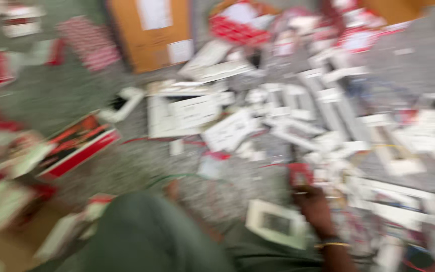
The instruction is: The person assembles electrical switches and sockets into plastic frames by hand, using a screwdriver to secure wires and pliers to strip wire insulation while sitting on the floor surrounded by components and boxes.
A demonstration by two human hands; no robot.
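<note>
Head view, heavy motion blur: grey speckled floor [76, 95] strewn with white plastic parts and red-and-white cartons.

Left edge of floor: red-and-white cardboard cartons [6, 151], one flat red-and-black printed box [79, 143] lying tilted. Far edge, left of centre: brown cardboard box with white labels [152, 30]. Centre to right: dense scatter of white rectangular plastic frames and plates [288, 116], overlapping; individual pieces not separable in the blur. Near edge, centre: knee in dark green cloth [147, 236], cut off by the frame. Just right of it, white square plastic frame with dark opening [276, 222] lies flat. Right hand [313, 204], gold bangle at wrist, touches a small red object [300, 175]; fingers curled, grip uncertain, cannot tell how far closed. Left hand not seen.
</note>
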